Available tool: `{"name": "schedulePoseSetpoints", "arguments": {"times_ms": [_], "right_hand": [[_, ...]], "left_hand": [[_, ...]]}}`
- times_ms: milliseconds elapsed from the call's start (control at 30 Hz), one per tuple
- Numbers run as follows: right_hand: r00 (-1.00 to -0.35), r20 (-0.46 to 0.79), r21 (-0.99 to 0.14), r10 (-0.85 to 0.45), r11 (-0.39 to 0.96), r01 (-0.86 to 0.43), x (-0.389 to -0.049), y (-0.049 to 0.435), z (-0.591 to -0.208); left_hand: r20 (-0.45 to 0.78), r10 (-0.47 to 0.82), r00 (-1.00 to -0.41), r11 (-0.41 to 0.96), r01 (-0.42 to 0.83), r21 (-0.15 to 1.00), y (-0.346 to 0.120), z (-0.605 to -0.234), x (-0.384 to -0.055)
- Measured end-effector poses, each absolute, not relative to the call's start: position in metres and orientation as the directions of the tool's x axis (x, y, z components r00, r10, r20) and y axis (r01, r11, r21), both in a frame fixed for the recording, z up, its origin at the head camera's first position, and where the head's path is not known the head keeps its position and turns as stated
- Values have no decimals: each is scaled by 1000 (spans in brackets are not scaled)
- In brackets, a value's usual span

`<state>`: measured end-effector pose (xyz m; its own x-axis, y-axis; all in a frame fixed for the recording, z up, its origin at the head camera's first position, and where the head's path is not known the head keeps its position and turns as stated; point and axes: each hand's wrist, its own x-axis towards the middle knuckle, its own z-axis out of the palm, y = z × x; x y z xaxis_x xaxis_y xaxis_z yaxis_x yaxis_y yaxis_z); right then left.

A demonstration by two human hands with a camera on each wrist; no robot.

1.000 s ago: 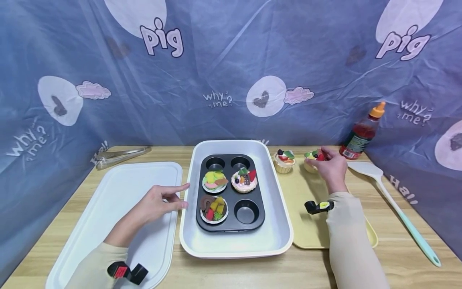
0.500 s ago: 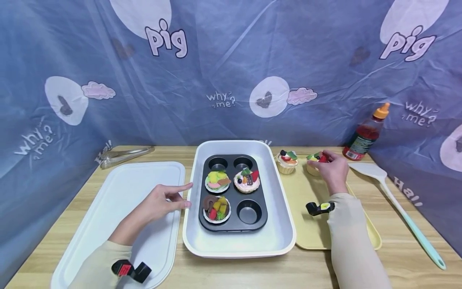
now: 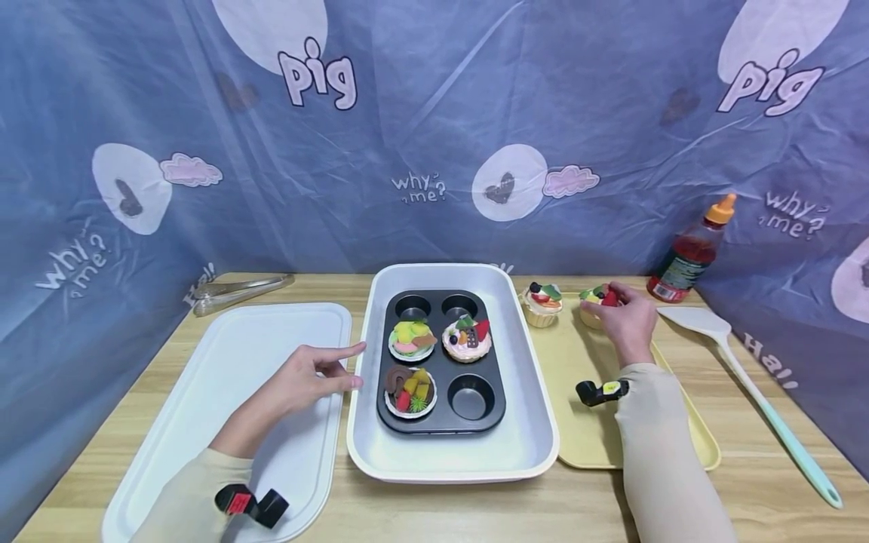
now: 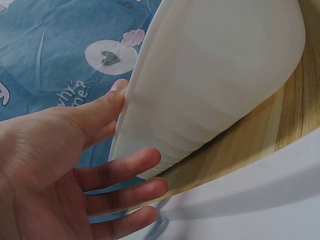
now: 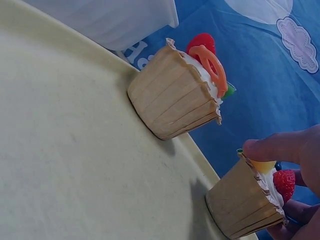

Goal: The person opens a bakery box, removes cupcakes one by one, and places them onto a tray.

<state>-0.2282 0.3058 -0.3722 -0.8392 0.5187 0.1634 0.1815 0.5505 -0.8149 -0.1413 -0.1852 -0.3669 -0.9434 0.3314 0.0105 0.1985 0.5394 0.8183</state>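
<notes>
The right hand [image 3: 626, 320] pinches a cupcake [image 5: 242, 202] near its top, fingers clamped on both sides of the rim. They hide part of the topping, though a strawberry and some yellow show between them. The hand runs off the edge of the right wrist view, and whether the cupcake's base touches the yellow tray [image 3: 577, 437] is hard to make out. It is at the tray's far end; a second cupcake [image 5: 170, 90] stands to its left, by the tub [image 3: 451, 477]. The right sleeve [image 3: 665, 445] covers some of the tray.

The left hand [image 3: 307, 377] has its fingers apart, touching the tub's left rim; some are tucked out of sight from the head view. The left wrist view cuts off the tub's top and catches only a slice of the white tray [image 3: 261, 332], part of which the left sleeve [image 3: 197, 490] hides.

In the tub lies a muffin pan [image 3: 441, 427] holding three tarts [image 3: 411, 392], their sides mostly sunk from view. On the worktop [image 3: 407, 513], tongs [image 3: 241, 290] lie behind the white tray; a spatula [image 3: 747, 369] and a sauce bottle [image 3: 689, 256], its label unreadable, are at the right.
</notes>
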Motion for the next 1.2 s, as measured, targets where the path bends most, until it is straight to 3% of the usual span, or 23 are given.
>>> {"name": "schedulePoseSetpoints", "arguments": {"times_ms": [233, 733, 1000, 1200], "right_hand": [[-833, 190, -813, 519, 559, 162, -227, 306, -374], [-855, 109, -815, 507, 538, 215, -219, 306, -349], [-901, 144, -826, 410, 550, 118, -208, 276, -314], [-959, 171, -869, 227, 493, -39, -199, 240, -299]], "left_hand": [[15, 336, -942, 531, 203, 823, -185, -367, -142], [6, 327, -945, 527, 187, 829, -185, -368, -142], [7, 322, -947, 527, 186, 830, -186, -369, -143], [3, 320, -947, 532, 182, 827, -186, -369, -143]]}}
